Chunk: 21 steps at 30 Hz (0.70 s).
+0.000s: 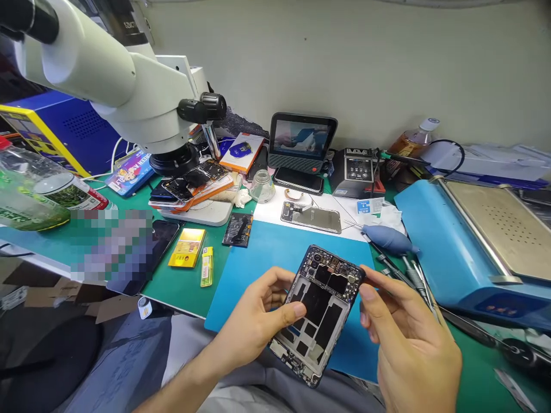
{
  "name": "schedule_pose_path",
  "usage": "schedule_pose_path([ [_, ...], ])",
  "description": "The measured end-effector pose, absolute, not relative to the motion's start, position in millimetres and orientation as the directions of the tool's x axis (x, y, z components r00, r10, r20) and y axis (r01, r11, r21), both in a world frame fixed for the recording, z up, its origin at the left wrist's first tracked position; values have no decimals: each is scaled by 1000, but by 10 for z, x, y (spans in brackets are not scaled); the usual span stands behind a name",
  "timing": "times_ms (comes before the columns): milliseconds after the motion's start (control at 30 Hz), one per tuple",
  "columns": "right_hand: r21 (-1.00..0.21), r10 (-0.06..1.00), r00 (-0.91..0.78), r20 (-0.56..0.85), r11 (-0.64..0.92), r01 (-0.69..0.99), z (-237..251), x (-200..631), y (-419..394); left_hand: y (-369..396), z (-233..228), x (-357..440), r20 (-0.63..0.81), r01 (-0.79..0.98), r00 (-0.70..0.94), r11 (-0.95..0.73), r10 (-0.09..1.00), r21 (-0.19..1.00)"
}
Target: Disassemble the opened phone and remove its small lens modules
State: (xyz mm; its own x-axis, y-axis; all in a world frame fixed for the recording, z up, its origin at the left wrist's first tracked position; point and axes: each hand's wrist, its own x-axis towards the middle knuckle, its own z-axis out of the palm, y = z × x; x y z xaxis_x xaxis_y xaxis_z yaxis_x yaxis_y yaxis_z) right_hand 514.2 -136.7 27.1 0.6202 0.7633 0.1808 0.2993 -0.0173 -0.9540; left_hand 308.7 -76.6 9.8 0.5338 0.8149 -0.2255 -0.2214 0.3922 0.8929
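Observation:
An opened smartphone [317,304] is tilted over the blue mat [271,252], its inner side facing up. Circuit boards and camera parts show at its top end, and the battery bay in the middle holds no battery. My left hand [253,321] is closed around its left edge, thumb lying across the frame. At the top right corner, my right hand [408,335] pinches the edge between thumb and fingers. Behind the mat, a detached phone panel [318,219] lies on white paper. A black phone battery [238,229] rests at the mat's far left corner.
A microscope [112,86] overhangs the left side. On the right stand a blue heating plate [451,246], a blue air blower [387,238] and several tools. A small display [303,137] and a glass jar [262,188] are at the back. Yellow packets [187,248] lie left.

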Motion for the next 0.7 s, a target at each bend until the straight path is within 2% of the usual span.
schedule_pose_path([
  [333,-996,805,586,94,70,63,350,5117,-1365,-895,197,3035,-235,-204,534,393,812,896],
  [700,-999,830,556,44,37,23,332,5087,-1358,-920,185,3038,-257,-218,534,425,806,879],
])
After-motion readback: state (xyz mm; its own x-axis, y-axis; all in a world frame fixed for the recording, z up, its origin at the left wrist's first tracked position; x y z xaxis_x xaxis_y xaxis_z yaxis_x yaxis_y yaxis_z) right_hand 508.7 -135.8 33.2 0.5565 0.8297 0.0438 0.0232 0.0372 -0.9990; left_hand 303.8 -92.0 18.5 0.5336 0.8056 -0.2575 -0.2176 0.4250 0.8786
